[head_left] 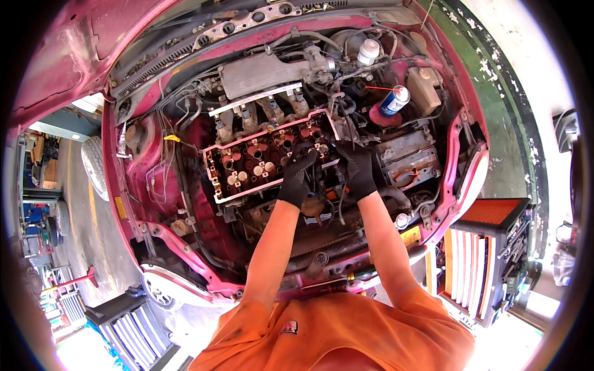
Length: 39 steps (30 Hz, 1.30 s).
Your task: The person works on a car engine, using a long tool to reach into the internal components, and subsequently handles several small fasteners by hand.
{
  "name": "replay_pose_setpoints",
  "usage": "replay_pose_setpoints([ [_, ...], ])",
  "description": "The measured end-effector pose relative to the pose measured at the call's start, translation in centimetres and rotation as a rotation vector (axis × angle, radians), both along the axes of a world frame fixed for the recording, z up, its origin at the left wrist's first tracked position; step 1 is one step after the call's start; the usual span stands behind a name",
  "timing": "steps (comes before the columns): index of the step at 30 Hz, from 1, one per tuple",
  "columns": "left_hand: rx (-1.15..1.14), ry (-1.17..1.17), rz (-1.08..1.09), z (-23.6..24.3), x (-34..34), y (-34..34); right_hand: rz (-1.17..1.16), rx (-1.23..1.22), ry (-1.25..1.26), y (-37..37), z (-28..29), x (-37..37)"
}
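In the middle of the car's engine bay lies the engine's cylinder head [247, 162], its top uncovered, with a pale pinkish rim round oily brown inner parts. My left hand [297, 178], in a black glove, is over its near right part, fingers curled together. Close by, at the head's right end, my right hand [357, 168] wears the same kind of glove; its fingers bend inward toward the left hand. Whatever the fingertips grip is too dark and small to make out. Dark hoses and an orange part [337, 193] show between and below the hands.
A grey intake manifold [263, 77] sits behind the cylinder head. To the right are an aerosol can [395, 101] with a red straw, a battery [408, 157] and a white-capped reservoir [368, 52]. Tool cabinets [489, 213] stand by the car. The raised hood [55, 62] is at upper left.
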<state>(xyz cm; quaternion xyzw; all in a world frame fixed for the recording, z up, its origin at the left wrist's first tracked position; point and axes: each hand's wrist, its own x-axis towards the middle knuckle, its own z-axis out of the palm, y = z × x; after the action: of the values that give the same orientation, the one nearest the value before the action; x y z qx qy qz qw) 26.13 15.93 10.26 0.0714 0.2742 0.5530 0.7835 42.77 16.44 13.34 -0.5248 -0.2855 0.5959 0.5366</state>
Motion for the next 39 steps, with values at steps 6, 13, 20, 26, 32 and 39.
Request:
replay_pose_setpoints([
  [6,0.029,-0.039,0.126,-1.5,3.8,1.8,0.116,0.179,-0.440,0.0,-1.9,-1.3],
  [13,-0.118,-0.070,0.134,-5.6,2.2,4.3,0.210,0.562,-1.045,-1.0,0.6,3.2],
  [20,-0.051,-0.108,0.041,-6.5,-0.3,2.9,0.038,0.135,0.708,2.6,1.0,6.4],
  [26,0.081,-0.120,-0.008,-2.3,-1.7,1.2,0.387,0.437,0.680,-1.2,9.9,6.0],
  [32,0.046,-0.028,-0.020,-2.3,-3.5,0.8,0.008,0.585,-0.136,-2.5,13.9,5.2],
  [39,0.021,0.015,-0.028,-3.7,-4.1,-0.3,-0.066,0.451,-0.441,-2.0,9.2,7.1],
])
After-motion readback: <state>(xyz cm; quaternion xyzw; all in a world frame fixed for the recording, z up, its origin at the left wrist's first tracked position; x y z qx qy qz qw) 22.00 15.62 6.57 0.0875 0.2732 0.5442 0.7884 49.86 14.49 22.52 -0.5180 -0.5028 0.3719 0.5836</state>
